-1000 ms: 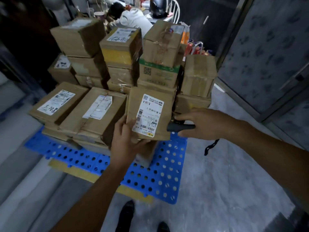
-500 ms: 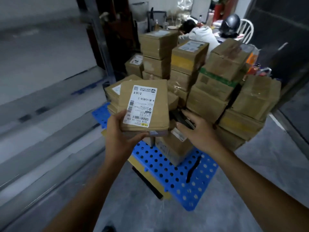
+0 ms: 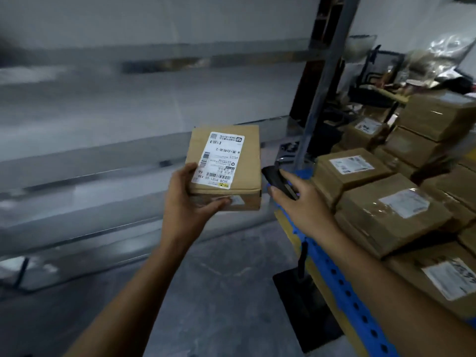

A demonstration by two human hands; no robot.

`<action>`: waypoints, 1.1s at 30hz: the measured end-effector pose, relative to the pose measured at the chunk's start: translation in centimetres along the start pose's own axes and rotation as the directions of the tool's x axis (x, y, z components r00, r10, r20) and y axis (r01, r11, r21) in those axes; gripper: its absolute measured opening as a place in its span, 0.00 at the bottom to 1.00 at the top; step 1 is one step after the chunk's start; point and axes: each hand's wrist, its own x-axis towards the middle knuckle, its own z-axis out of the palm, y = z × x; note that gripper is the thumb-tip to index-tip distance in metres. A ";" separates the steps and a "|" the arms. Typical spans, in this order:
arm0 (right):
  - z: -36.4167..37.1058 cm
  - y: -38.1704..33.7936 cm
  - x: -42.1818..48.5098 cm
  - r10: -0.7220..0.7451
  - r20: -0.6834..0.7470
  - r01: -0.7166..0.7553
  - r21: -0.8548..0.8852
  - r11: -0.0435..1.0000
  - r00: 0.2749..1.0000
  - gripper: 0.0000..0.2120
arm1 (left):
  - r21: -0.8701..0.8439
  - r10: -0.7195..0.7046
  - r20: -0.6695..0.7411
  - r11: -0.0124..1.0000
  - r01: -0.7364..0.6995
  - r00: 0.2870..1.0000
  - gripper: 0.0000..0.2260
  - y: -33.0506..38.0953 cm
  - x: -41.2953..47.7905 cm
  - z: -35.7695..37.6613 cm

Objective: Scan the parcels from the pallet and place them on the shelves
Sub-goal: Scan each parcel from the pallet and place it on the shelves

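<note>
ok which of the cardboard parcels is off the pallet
The small brown cardboard parcel gripped by the left hand, in front of the grey shelves; the other parcels sit stacked on the blue plastic pallet.

A dull grey concrete floor (image 3: 219, 292) fills the lower middle; a flat black slab (image 3: 304, 310) lies on it at the lower right. Far back on the right a cluttered worktop (image 3: 391, 95) with a yellowish edge carries blurred odds and ends; a black frame (image 3: 381, 63) stands upright behind it; crumpled clear plastic (image 3: 448, 46) sits higher, against a pale wall (image 3: 401, 14).
</note>
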 end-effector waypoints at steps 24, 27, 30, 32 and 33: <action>29.8 -28.6 23.0 -0.446 0.114 0.441 0.067 0.895 0.888 0.32 | 0.145 0.096 -0.447 0.989 -0.033 0.889 0.47 -7.4 21.5 -33.5; 32.0 -30.5 26.5 -0.471 0.143 0.466 0.068 0.882 0.871 0.32 | 0.168 0.092 -0.470 0.986 -0.014 0.878 0.46 -8.9 25.2 -35.5; 34.2 -32.0 29.6 -0.484 0.152 0.481 0.055 0.875 0.862 0.31 | 0.159 0.044 -0.484 0.986 0.038 0.874 0.46 -10.6 28.6 -36.8; 35.7 -32.6 31.7 -0.489 0.162 0.488 0.051 0.872 0.857 0.30 | 0.145 0.008 -0.497 0.987 0.074 0.868 0.46 -11.9 30.7 -37.4; 36.4 -32.8 32.8 -0.490 0.177 0.488 0.054 0.871 0.854 0.30 | 0.143 -0.003 -0.505 0.986 0.087 0.863 0.46 -12.5 31.7 -37.7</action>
